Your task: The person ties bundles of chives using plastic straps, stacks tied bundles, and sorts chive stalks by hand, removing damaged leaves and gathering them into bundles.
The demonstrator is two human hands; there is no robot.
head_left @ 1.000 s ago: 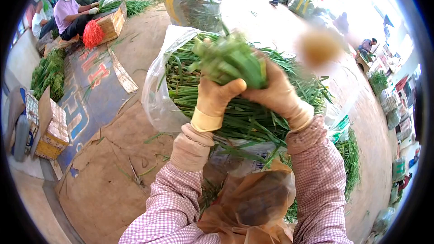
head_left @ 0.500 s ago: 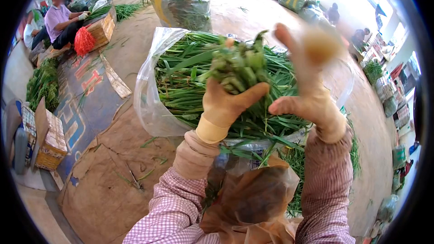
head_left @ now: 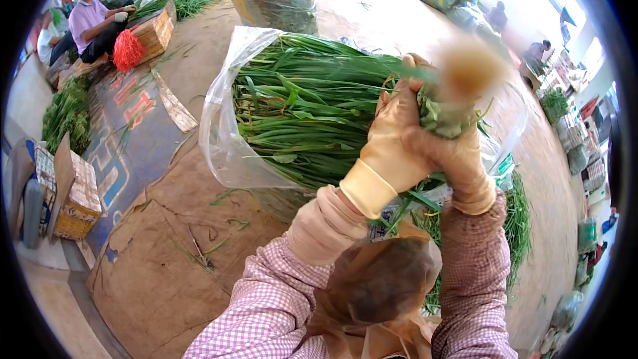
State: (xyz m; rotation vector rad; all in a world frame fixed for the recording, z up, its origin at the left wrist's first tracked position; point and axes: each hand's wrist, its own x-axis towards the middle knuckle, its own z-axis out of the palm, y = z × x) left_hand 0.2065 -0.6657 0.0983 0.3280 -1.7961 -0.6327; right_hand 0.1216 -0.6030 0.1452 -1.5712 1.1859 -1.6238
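- Shifted rightward since half a second ago: the blurred bunch of green leafy stalks (head_left: 440, 114), which I now see above the right part of the pile, with the two hands brought together at it.
- Left grip (head_left: 399, 143), in a cream-tan glove, is closed around the bunch's left side.
- Right grip (head_left: 463, 159), similarly gloved, is up against the lower right of the bunch; it stood apart and spread before. I cannot tell how far its fingers are closed.
- Below the hands, I see a thick pile of long, narrow green stalks (head_left: 306, 119) lying inside a wide-mouthed clear plastic bag (head_left: 222, 149).
- Nearer me, between the pink-and-white checked sleeves (head_left: 246, 312), bulges a translucent brown sheet (head_left: 382, 279).
- More greens (head_left: 520, 233) lie on the floor at right.
- Beyond stands a clear bag with a yellow stripe (head_left: 282, 0).
- Far left, a seated person in a lavender top (head_left: 92, 23) handles greens beside a tan box (head_left: 156, 32).
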